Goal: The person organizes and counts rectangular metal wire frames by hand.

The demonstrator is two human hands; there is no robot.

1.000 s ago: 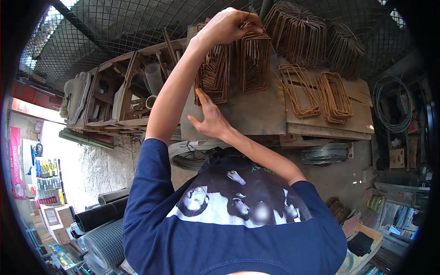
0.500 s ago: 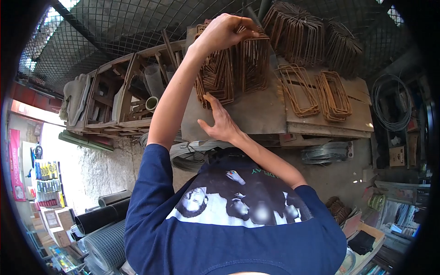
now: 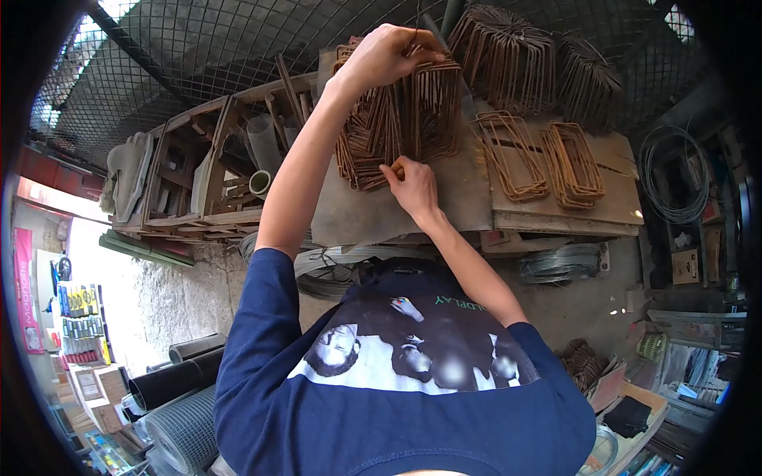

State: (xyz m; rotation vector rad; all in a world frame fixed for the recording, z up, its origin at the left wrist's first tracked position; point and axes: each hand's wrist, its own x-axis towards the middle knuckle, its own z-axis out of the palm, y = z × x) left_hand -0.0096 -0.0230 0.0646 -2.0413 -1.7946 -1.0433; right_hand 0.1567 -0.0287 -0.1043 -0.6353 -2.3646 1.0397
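Note:
A stack of rusty rebar stirrups [image 3: 367, 151], bent into rectangles, rests on the worktop in front of me. More stirrups [image 3: 438, 119] stand right beside it, leaning against the first ones. At their upper end, my left hand [image 3: 390, 57] is bent over the bars, fingers and thumb closed on the tops of the stirrups. My right hand [image 3: 414, 189] is at the lower end, with thumb and fingertips pinched on the edge of a stirrup. The palm side of both hands is partly hidden.
Flat stirrups [image 3: 573, 165] lie on a board to the right, with hanging bundles [image 3: 508, 59] behind. A wooden rack [image 3: 182, 170] stands left. Wire coils [image 3: 562, 262] sit under the worktop [image 3: 464, 210]. Mesh rolls [image 3: 186, 428] lie lower left.
My right hand has gone from spread fingers to a pinch and shifted to the right along the stirrups' lower end. The right-hand stirrups now sit closer against the left stack.

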